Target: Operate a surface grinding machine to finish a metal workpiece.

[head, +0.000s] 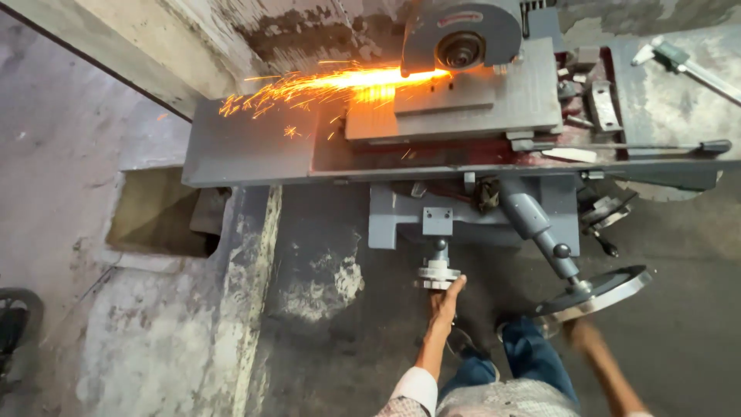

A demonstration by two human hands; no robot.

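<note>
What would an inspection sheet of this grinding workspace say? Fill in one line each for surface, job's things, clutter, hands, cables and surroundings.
Surface: grey machine table, sparks flying left across it.
Job's things: grinding wheel on metal block; small handwheel; large handwheel.
Clutter: caliper and loose metal parts at right.
Hands: left hand on small handwheel; right hand blurred, by large handwheel.
Cables: nothing seen.
Surroundings: stained concrete floor, floor pit.

A caliper (679,60) lies at upper right; a dark floor pit (158,212) opens at left.
</note>
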